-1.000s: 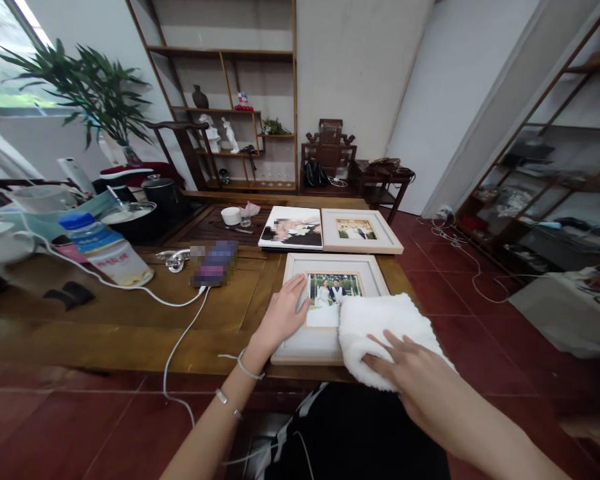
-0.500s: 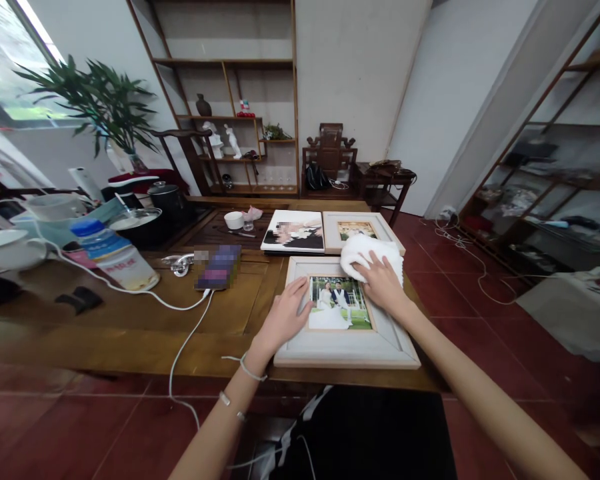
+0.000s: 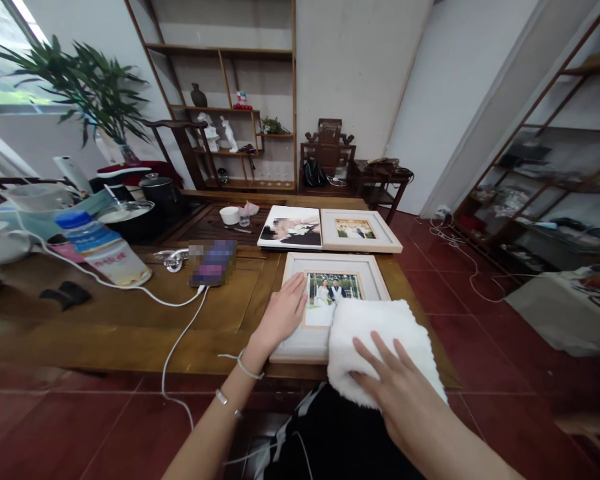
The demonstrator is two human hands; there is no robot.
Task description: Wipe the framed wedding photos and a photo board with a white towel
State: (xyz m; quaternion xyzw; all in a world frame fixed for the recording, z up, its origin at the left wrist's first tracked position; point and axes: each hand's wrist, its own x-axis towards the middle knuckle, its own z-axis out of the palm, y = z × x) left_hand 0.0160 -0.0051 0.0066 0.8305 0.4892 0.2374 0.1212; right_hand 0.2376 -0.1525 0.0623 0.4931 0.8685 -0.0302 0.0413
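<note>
On desk [image 3: 180, 341], left hand [image 3: 281, 315] lies flat on picture frame [image 3: 333, 292], right hand [image 3: 397, 383] spread atop white cloth [image 3: 377, 319] covering its near-right corner.

it looks like a sitting room or tea room: display shelves [image 3: 220, 51] with white figurines [image 3: 229, 135] and a carved wooden chair [image 3: 329, 137] stand far, a leafy plant [image 3: 97, 87] far left.

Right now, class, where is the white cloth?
The white cloth is right of centre in the head view, under the right hand, over the lower right of the nearest frame.
</note>
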